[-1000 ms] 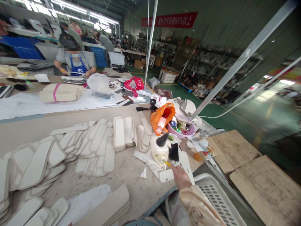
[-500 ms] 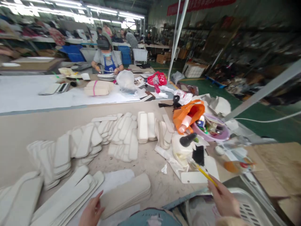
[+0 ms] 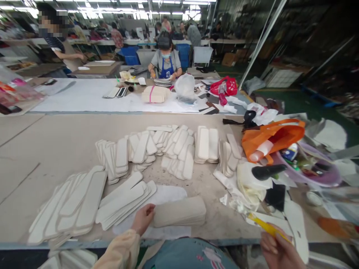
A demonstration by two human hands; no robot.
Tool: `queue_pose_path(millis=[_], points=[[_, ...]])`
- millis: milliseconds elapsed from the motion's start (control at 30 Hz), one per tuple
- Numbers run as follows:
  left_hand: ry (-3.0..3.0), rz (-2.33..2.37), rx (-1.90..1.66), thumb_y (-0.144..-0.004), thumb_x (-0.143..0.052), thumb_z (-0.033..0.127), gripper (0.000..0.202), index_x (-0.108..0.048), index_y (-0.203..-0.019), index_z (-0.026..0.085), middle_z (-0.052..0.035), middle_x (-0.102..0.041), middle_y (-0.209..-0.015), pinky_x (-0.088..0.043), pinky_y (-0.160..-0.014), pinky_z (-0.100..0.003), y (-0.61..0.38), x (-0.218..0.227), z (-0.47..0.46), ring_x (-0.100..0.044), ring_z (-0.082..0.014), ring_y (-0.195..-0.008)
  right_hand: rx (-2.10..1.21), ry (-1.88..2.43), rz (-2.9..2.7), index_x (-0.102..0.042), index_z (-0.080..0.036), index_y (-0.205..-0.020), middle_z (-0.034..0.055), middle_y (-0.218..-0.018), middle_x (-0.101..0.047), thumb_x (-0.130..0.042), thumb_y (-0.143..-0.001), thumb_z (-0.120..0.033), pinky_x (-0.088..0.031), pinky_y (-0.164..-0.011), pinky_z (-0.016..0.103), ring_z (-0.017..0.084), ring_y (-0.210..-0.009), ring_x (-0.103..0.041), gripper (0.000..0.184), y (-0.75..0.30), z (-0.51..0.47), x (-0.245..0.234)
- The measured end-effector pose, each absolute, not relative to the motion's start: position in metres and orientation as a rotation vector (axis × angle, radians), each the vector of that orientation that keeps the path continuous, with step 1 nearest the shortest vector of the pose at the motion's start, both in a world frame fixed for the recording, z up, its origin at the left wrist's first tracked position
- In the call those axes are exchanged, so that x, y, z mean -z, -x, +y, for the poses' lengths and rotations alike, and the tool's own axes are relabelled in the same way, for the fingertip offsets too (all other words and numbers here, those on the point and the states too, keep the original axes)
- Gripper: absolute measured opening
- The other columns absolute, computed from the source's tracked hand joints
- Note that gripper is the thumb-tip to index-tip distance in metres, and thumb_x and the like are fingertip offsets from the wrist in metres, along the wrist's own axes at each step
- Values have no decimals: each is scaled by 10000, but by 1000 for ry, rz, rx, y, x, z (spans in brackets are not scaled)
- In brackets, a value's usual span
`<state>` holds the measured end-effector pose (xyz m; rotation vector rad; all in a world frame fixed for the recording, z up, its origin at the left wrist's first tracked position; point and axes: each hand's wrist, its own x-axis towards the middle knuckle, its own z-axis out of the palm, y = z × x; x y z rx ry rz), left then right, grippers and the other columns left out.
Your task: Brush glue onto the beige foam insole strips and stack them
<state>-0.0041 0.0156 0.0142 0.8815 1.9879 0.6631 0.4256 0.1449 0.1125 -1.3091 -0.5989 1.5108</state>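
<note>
My left hand is at the left end of a neat stack of greyish-beige, round-cornered strips, its fingers pinched on the edge of the strips. Beneath that stack lies a white sheet. In my right hand is a yellow-handled brush, its tip pointing left toward a crumpled, whitish smeared wrapping. Fanned pale strips rest left of my left hand, with a larger spread of strips farther left.
Several more piles of strips line the table's middle. At right stand a white container with a black object on top, an orange bag and a purple basin. A co-worker sits across; another person stands at far left.
The view has turned left, and a standing person has come into sight. My left fingers, apart before, have closed at the stack's end. My right hand still holds the brush, now lower.
</note>
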Motion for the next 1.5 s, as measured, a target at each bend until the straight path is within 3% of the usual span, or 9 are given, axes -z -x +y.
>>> queue_pose_path(millis=[167, 367, 533, 933, 1233, 1500], points=[[-830, 1957, -719, -696, -494, 172, 239, -648, -875, 134, -30, -657, -720, -450, -633, -249, 2, -13, 15, -600, -153, -662, -1829, 1182, -573, -675, -189, -886, -69, -461, -363, -682, -707, -361, -317, -389, 179, 57, -389, -319, 249, -348, 132, -95], [-788, 1945, -753, -654, -517, 90, 202, -605, -829, 140, 2, -610, -667, -429, -595, -228, 1, -6, 13, -573, -124, -612, -2028, 1256, -1161, -664, -191, -999, 8, -571, -577, -581, -786, -445, -438, -487, 277, 150, -478, -526, 342, -291, 117, -75], [-773, 1934, -782, -651, -527, 63, 165, -553, -784, 156, 20, -573, -651, -423, -593, -219, 3, 1, 12, -554, -110, -604, -1927, 1265, -1575, -641, -177, -1068, 18, -621, -614, -500, -833, -495, -497, -554, 299, 167, -528, -584, 419, -254, 108, -72], [-784, 1904, -783, -634, -552, 62, 165, -536, -766, 159, 31, -564, -634, -412, -579, -222, 4, -4, 14, -548, -113, -591, -1881, 1227, -1814, -635, -121, -1109, 25, -644, -646, -484, -864, -454, -529, -558, 268, 147, -530, -623, 439, -218, 93, -65], [-805, 1849, -794, -633, -527, 109, 149, -531, -768, 173, 32, -561, -634, -423, -579, -227, 6, 0, 13, -549, -118, -606, -1649, 1406, -1785, -650, -141, -1073, 19, -616, -639, -468, -857, -457, -516, -534, 267, 155, -505, -623, 423, -249, 104, -65], [-806, 1812, -808, -609, -546, 223, 157, -521, -760, 188, 30, -560, -631, -438, -586, -270, 11, 6, 15, -558, -148, -603, -1424, 1614, -1677, -650, -127, -1069, 34, -613, -644, -502, -813, -553, -536, -557, 298, 182, -526, -632, 518, -308, 126, -69]])
